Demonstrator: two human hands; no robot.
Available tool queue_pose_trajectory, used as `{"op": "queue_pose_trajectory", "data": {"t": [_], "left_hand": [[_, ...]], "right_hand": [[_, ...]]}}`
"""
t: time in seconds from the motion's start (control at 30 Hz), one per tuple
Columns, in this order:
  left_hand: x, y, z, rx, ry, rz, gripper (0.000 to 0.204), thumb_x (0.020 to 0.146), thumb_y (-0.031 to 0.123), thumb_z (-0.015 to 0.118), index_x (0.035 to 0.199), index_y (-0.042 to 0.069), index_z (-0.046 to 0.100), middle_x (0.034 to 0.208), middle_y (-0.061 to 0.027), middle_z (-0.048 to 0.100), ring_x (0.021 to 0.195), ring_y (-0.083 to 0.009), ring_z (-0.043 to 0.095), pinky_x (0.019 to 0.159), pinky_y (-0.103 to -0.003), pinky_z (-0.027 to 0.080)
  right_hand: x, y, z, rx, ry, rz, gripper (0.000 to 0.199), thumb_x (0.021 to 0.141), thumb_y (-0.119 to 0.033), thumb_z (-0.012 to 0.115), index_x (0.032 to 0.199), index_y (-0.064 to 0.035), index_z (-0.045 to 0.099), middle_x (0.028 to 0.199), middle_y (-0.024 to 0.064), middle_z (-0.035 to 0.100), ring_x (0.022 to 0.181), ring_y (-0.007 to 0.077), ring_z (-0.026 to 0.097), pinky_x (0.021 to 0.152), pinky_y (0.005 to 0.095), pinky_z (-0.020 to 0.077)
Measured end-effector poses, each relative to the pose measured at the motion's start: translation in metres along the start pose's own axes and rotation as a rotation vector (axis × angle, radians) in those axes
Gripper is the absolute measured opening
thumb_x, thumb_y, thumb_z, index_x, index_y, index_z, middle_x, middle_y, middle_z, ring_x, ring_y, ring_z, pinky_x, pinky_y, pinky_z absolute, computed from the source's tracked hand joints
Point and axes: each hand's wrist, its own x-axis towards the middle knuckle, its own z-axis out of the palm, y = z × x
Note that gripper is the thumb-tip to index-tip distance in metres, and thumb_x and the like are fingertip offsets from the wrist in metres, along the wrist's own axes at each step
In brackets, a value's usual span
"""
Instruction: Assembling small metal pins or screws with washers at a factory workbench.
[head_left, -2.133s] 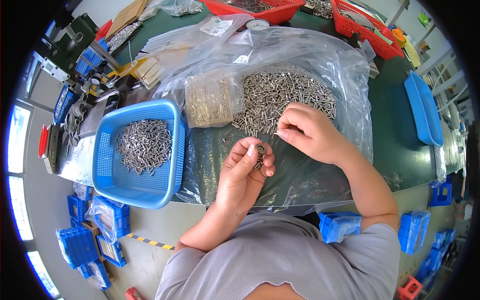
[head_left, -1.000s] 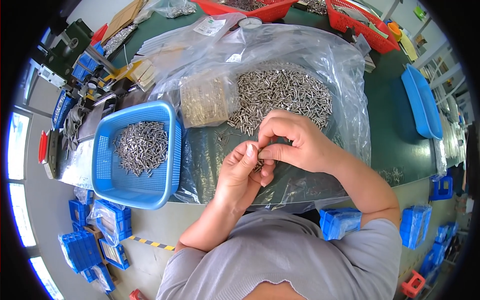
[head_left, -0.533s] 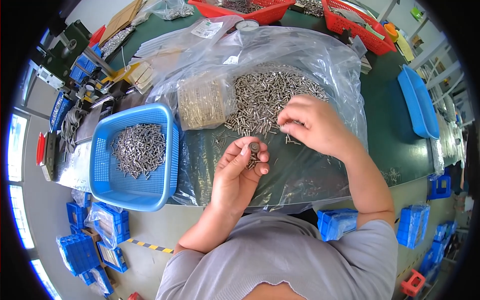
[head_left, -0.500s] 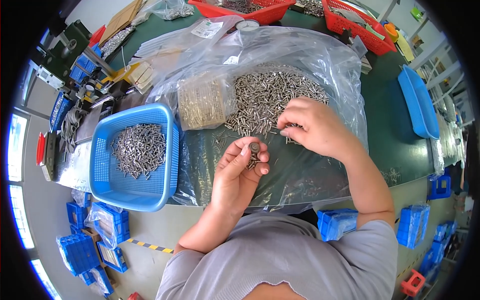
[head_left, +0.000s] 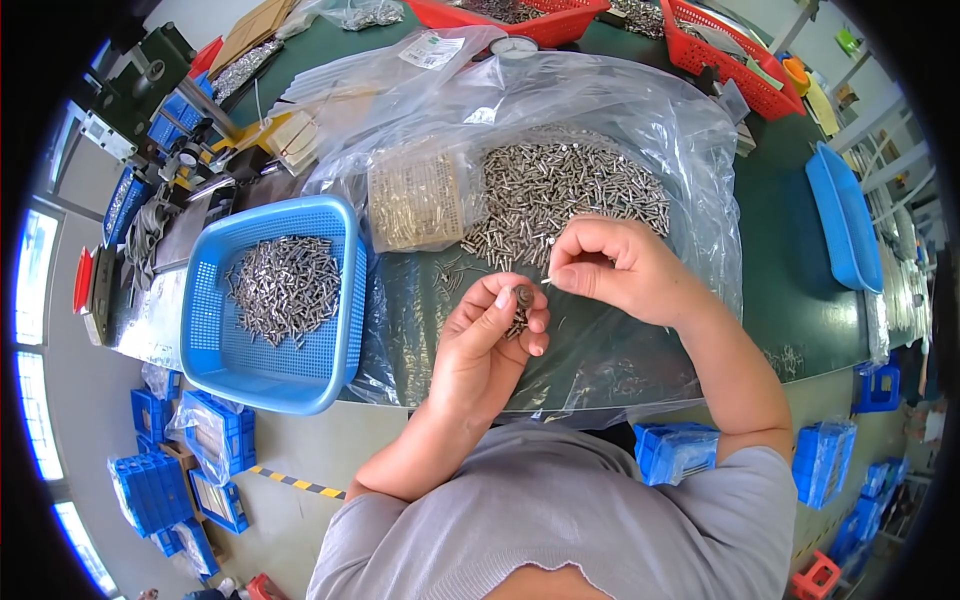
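My left hand [head_left: 475, 345] is closed around a small round dark metal piece [head_left: 524, 295], held between thumb and fingers. Several small metal pins [head_left: 516, 325] show in the same hand, below that piece. Close by on the right, my right hand [head_left: 630, 275] pinches a thin, light-coloured pin [head_left: 547, 281] at its fingertips, near the round piece. Just beyond both hands spreads a large heap of short metal pins [head_left: 570, 185] on clear plastic sheeting [head_left: 640, 90]. A clear bag of thin golden pins [head_left: 412, 205] lies against the heap's left side.
A blue plastic basket [head_left: 352, 310] with a pile of metal pins [head_left: 285, 290] stands on the left. Red baskets [head_left: 560, 28] line the far edge of the green table [head_left: 780, 220]. A blue tray [head_left: 840, 220] sits at the right. Machine equipment [head_left: 150, 80] occupies the far left.
My right hand has moved left and nearer, from the heap's edge to beside my left hand, and a thin pin now shows in its fingertips. My left hand keeps its hold.
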Motion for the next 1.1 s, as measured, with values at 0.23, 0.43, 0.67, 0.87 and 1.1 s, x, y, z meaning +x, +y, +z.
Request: {"op": "queue_pose_trajectory", "data": {"t": [0.23,0.43,0.67,0.87,1.1], "left_hand": [[-0.001,-0.001,0.005,0.068,0.056,-0.011,0.016,0.093,0.015,0.055,0.104,0.003,0.056,0.091,-0.0090,0.062,0.078,-0.0155,0.059,0.065,-0.028,0.048],[-0.001,-0.001,0.007,0.089,0.060,-0.011,0.015,0.093,0.015,0.056,0.103,0.003,0.057,0.087,-0.0073,0.060,0.077,-0.0151,0.058,0.064,-0.027,0.048],[-0.001,-0.002,0.003,0.130,0.029,-0.011,0.016,0.093,0.017,0.057,0.101,0.003,0.058,0.083,-0.0052,0.059,0.073,-0.0139,0.055,0.059,-0.026,0.045],[0.000,0.000,0.004,0.089,0.028,-0.062,0.020,0.093,0.021,0.057,0.102,0.003,0.058,0.083,-0.0049,0.059,0.073,-0.0139,0.056,0.060,-0.026,0.046],[-0.001,-0.003,0.000,0.061,0.056,0.023,0.022,0.094,0.019,0.054,0.108,0.002,0.057,0.094,-0.0077,0.060,0.082,-0.0164,0.057,0.067,-0.029,0.048]], "right_hand": [[-0.001,-0.004,0.008,0.093,-0.062,0.023,0.013,0.086,-0.012,0.065,0.085,-0.0001,0.061,0.081,0.0041,0.060,0.077,0.0103,0.059,0.070,0.0262,0.0467],[-0.002,-0.003,0.011,0.061,-0.043,-0.020,0.009,0.085,-0.010,0.066,0.083,-0.0025,0.060,0.080,0.0020,0.056,0.074,0.0100,0.057,0.067,0.0246,0.0461],[0.001,-0.002,0.017,0.015,-0.030,-0.072,0.010,0.079,-0.007,0.068,0.085,-0.0039,0.060,0.084,0.0024,0.057,0.079,0.0114,0.057,0.068,0.0259,0.0457],[0.002,0.004,0.019,-0.086,0.018,-0.275,0.016,0.074,-0.006,0.072,0.085,-0.0050,0.061,0.086,0.0048,0.058,0.082,0.0165,0.057,0.072,0.0289,0.0458],[-0.001,0.001,0.013,0.042,0.003,-0.182,0.009,0.078,-0.005,0.070,0.084,-0.0033,0.063,0.085,0.0033,0.059,0.078,0.0145,0.058,0.071,0.0269,0.0460]]}}
